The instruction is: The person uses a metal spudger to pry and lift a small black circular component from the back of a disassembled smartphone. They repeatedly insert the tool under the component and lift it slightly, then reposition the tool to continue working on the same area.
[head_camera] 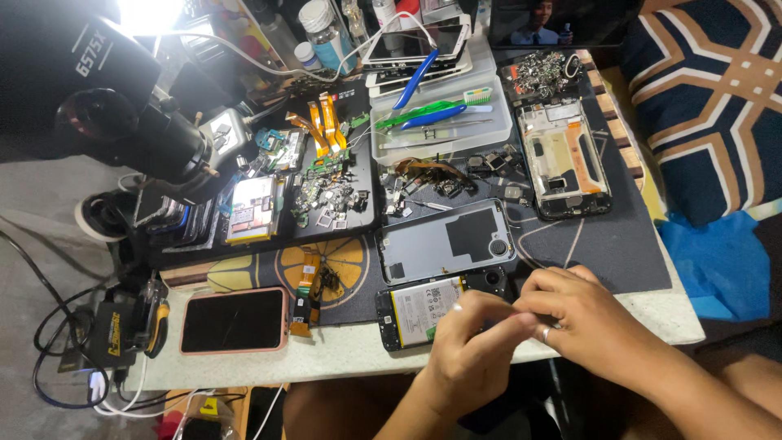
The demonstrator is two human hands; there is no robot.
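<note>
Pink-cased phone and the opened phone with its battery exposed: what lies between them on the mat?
An orange flex ribbon cable with a dark connector end, in the head view.

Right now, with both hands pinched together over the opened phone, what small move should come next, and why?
Probably lower the pinched fingertips toward the opened phone. The left hand and right hand meet just above its right end, beside the exposed battery, and whatever they pinch is too small to see, so keeping it low over the mat seems safest.

Dark phone screen (pixel 234 319) in pink case left; lit tablet screen (pixel 554 20) at the far edge
</note>
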